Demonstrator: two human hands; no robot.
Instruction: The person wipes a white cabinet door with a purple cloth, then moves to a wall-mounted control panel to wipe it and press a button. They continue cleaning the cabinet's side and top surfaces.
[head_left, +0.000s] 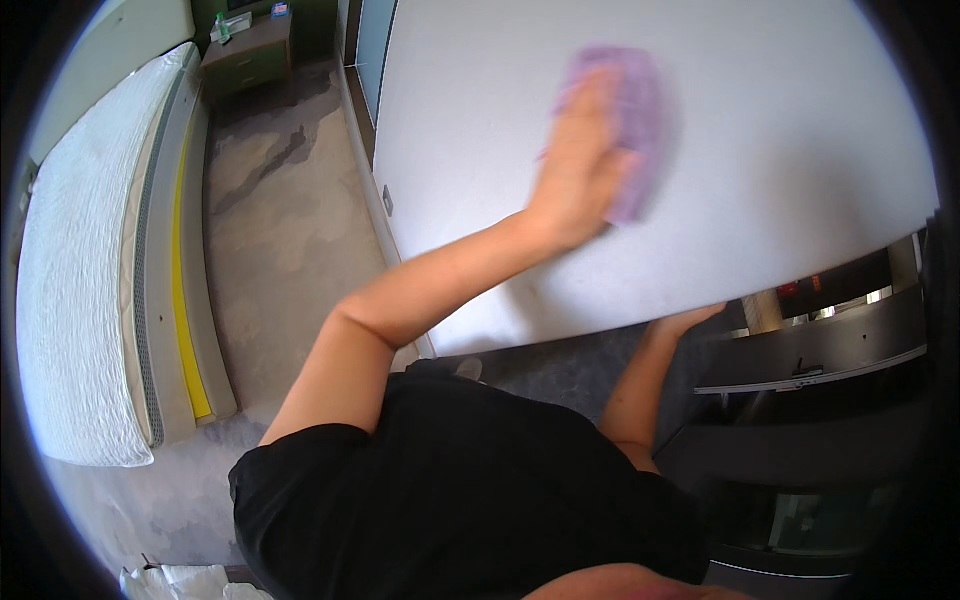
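A purple cloth (637, 135) lies under my left hand (581, 157), which presses it flat against a large white door panel (465, 187). The hand and the cloth are blurred by motion. Along the panel's near edge is my right hand (684, 321), at or just beneath that edge; its fingers are partly hidden, so its grip cannot be made out. A recessed metal pull (388, 200) is set into the panel's left side.
On the left, a bed with a white quilted mattress cover (90, 262) stands on patterned carpet (277, 210). Behind it, a nightstand (247, 56) bears a green-capped bottle (223, 28). A dark cabinet (840, 337) is at right. White fabric (180, 583) lies at lower left.
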